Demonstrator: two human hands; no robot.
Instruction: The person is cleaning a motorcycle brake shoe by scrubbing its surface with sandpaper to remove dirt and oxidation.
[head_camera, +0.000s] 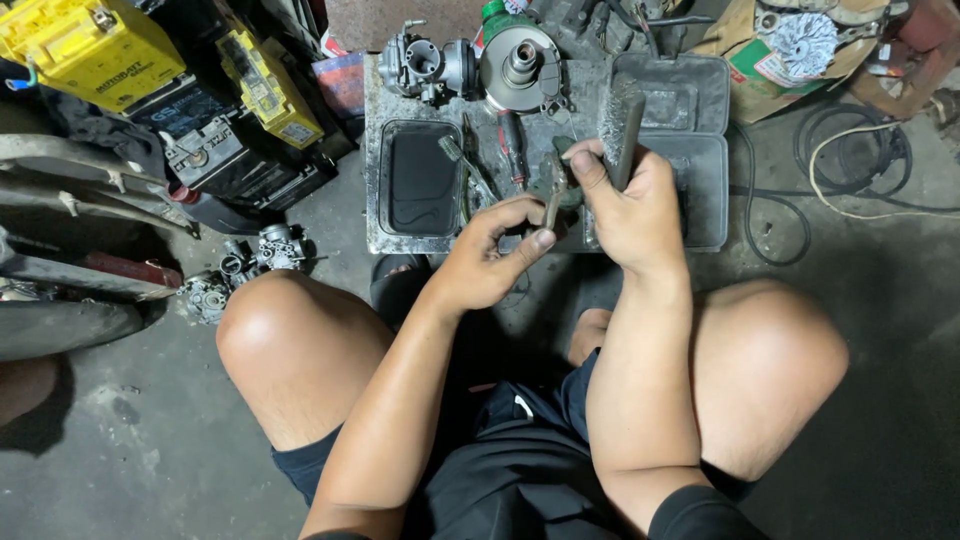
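Bare knees frame the view; the left hand pinches a small metal part between thumb and curled fingers; the right hand is closed around a wire brush, bristles up, just above the grimy metal tray; a carburetor sits at the tray's far edge.

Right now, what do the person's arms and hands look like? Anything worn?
Both arms are bare from the upper arm down: no long sleeves, no gloves, no watch, rings or bands visible. The left hand and right hand are uncovered, with short nails and dark grime on the fingertips. A black short sleeve edge shows at the right upper arm. Below are black shorts and bare knees.
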